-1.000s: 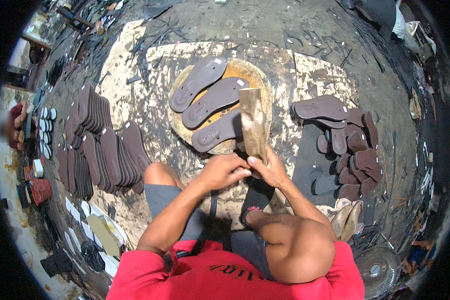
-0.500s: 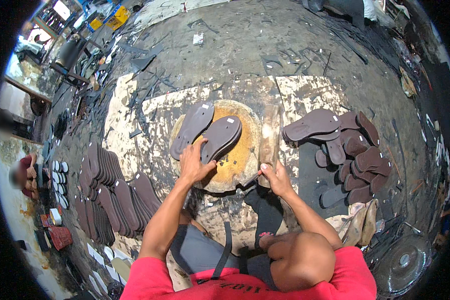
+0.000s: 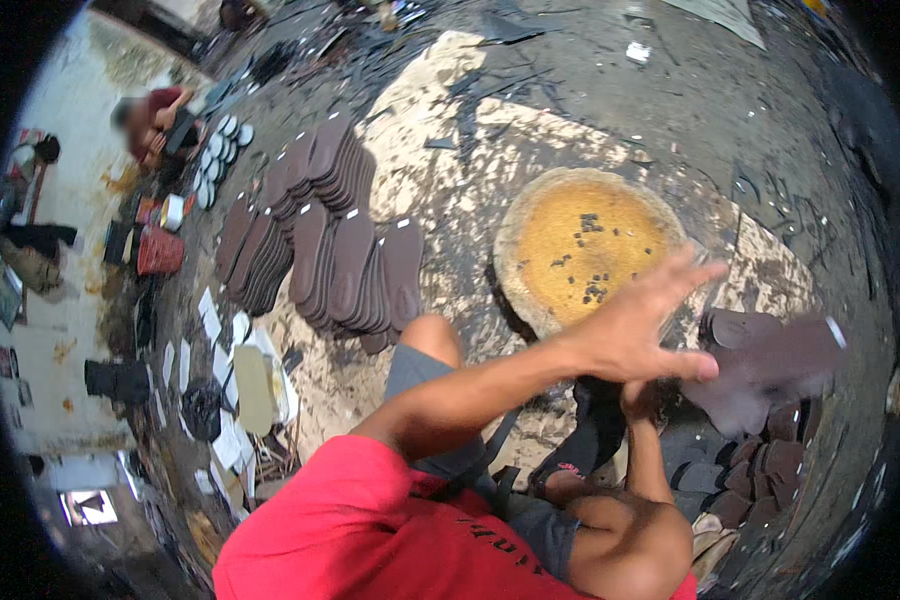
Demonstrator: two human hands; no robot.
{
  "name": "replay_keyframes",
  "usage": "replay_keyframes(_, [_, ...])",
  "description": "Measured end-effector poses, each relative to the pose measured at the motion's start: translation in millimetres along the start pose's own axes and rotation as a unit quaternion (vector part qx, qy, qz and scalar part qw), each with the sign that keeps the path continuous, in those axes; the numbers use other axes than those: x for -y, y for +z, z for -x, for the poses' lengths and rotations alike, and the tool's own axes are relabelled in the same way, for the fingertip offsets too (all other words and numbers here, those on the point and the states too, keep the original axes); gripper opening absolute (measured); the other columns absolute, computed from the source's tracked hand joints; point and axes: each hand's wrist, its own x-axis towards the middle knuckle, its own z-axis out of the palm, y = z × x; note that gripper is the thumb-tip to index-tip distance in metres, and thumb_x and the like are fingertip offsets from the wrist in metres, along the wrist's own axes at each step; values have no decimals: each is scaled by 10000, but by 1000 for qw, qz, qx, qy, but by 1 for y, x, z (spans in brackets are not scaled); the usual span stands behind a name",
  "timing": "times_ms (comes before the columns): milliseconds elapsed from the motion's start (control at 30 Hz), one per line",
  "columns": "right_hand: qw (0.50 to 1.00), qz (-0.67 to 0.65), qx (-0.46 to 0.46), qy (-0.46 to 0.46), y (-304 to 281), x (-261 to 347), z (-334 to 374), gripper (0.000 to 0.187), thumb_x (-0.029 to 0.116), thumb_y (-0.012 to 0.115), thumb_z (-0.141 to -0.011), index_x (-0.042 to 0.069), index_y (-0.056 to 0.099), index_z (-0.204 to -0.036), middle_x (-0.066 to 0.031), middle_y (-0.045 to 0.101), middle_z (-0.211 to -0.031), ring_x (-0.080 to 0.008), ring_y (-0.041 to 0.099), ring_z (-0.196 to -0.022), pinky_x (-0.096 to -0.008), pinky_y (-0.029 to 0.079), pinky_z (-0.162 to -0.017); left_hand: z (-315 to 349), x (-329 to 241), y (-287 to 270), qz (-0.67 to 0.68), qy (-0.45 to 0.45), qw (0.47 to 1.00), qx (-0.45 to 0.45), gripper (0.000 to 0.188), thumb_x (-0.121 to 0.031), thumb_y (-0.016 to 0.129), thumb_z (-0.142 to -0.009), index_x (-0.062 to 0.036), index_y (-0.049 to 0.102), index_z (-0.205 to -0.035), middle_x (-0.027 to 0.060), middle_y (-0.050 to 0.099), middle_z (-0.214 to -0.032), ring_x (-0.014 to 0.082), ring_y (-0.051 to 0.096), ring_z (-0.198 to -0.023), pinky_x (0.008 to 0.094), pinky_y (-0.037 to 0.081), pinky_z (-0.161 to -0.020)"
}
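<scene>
My left hand (image 3: 645, 322) reaches across the right edge of a round block (image 3: 542, 230), its fingers spread and nothing in them. The block's yellow-brown top carries several small dark scraps (image 3: 592, 224). Just right of my fingertips is a brown sandal sole (image 3: 785, 355) with a white tag at one end, smeared by motion and apart from the hand. It is over other brown soles (image 3: 735, 328) on the right-hand pile. My right hand (image 3: 638, 398) is low beside the block, mostly behind my left hand; its fingers and anything in them are hidden.
Neat stacks of brown soles (image 3: 330, 265) stand left of the block. Loose soles (image 3: 770, 470) lie at the lower right. Pale papers (image 3: 232, 425), a red basket (image 3: 160, 250) and another person (image 3: 160, 120) are at far left. Dark offcuts litter the floor.
The two stacks of soles have left the block. My left hand has moved right and opened. The view has swung left, and the thick cylindrical piece by my right hand is hidden.
</scene>
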Motion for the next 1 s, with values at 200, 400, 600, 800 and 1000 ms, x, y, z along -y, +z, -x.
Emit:
replay_keyframes(200, [912,392,51,-107,2,2,1,377,341,612,-1044,-7,602,-1189,-66,644,-1023,-142,600,-937,-304,473,-871,156,113,-216,-429,-451,755,-203,834,-427,843,-826,-79,494,-1498,284,484,-1509,460,475,-1386,537,390,-1146])
replay_keyframes(400, [899,419,68,-108,14,2,1,404,363,622,-1028,-5,622,-1196,-58,660,-981,-141,598,-908,-304,467,-863,277,165,-241,-394,-621,666,-126,1041,-406,864,-799,-335,239,-1629,313,395,-1528,514,410,-1401,605,331,-1165])
replay_keyframes(600, [895,431,45,-107,-4,-2,0,453,387,612,-1029,-36,652,-1185,-128,678,-1124,-215,642,-1009,-352,475,-961,260,156,-240,-351,-643,667,-139,1089,-361,866,-789,-346,177,-1632,328,488,-1437,507,532,-1300,605,429,-1083])
replay_keyframes(800, [854,511,5,-97,-15,-9,-13,421,392,621,-1023,-22,657,-1093,-102,728,-995,-203,653,-928,-358,496,-889,163,141,-187,-374,-257,883,-123,961,-212,845,-771,-297,338,-1582,297,501,-1409,504,556,-1253,565,475,-1057])
replay_keyframes(1000, [912,378,88,-131,0,-1,4,354,362,592,-1050,13,632,-1089,-46,683,-941,-137,623,-902,-308,493,-853,-8,148,-110,-395,-146,904,81,857,-286,856,-792,-328,450,-1544,276,506,-1418,467,525,-1282,550,449,-1061])
